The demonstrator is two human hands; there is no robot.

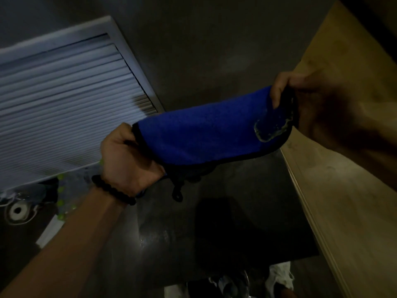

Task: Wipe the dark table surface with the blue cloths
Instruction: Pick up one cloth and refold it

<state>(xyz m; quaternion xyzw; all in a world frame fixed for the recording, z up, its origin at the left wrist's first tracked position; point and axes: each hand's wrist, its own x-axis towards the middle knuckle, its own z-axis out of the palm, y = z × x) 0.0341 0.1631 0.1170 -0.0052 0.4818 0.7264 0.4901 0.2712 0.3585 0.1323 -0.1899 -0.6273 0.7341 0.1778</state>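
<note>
Both the left hand [126, 160] and right hand [300, 91] have fingers clamped on a soft blue black-edged cloth [199, 134], stretched mid-frame above the dark bench [225, 233].

Dark glossy surface [225, 233] below me, faint pale smears catching light on it, my shadow across its middle, light wooden panel [343, 190] along its right edge

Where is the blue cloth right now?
In the head view the blue cloth is held up mid-frame above the dark table, stretched between the left hand and the right hand, right of the white louvred panel.
</note>
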